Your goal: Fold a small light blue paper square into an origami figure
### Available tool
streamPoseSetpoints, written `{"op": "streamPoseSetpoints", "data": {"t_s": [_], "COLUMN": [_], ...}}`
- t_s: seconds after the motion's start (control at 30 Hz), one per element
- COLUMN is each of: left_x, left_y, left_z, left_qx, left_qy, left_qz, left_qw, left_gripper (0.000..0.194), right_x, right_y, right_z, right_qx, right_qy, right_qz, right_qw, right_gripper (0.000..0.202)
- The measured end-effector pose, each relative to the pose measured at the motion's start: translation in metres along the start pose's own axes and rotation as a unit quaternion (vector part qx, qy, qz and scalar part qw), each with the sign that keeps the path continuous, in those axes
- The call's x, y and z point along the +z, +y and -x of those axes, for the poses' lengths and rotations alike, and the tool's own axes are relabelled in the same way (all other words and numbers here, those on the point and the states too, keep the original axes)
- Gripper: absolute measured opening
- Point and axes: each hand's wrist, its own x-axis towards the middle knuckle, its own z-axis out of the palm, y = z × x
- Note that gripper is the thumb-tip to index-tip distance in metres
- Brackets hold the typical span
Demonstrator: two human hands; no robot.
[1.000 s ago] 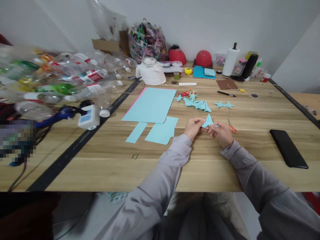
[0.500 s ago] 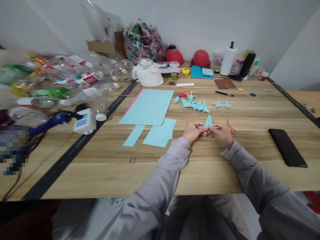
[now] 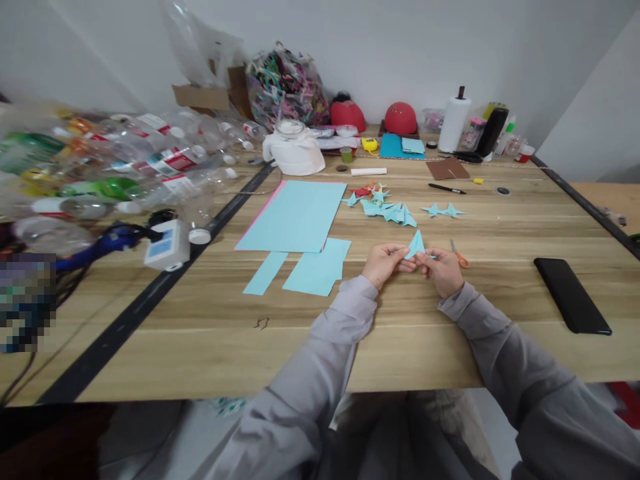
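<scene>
Left hand [image 3: 383,265] and right hand [image 3: 445,271] share a pinching grip on a pointed light-blue folded-paper piece [image 3: 416,244]; orange-handled metal scissors [image 3: 463,262] lie near the right on the wood-grain desk [image 3: 420,347]

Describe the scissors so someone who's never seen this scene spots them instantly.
On the wooden table, find the right hand, which holds folded blue paper. Just beyond it to the right, short of the black phone, lie the scissors. Their orange handle sets them apart from that phone and the black pen.
</scene>
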Motion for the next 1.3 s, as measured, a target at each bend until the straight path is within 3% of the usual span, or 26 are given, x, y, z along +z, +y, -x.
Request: {"op": "streamPoseSetpoints", "data": {"t_s": [0.43, 1.0, 1.3], "left_x": [-0.0031, 0.0019, 0.0016], "left_y": [-0.0038, -0.0047, -0.0020], "left_z": [0.0018, 0.0062, 0.0070], "left_qx": [0.017, 0.023, 0.036], "left_qy": [-0.014, 0.039, 0.032], "left_qz": [-0.010, -0.026, 0.009], "left_qw": [1.000, 0.999, 0.999], "left_gripper": [0.032, 0.041, 0.040], "right_x": [0.0027, 0.0015, 0.0023], "right_y": [-0.0006, 0.0019, -0.0026], "right_z": [-0.0001, -0.0013, 0.0010], "right_qx": [0.013, 0.007, 0.017], "right_qy": [0.023, 0.063, 0.036], "right_qz": [-0.021, -0.006, -0.016], "right_qw": [0.999, 0.998, 0.999], "right_gripper": [0.041, 0.034, 0.037]}}
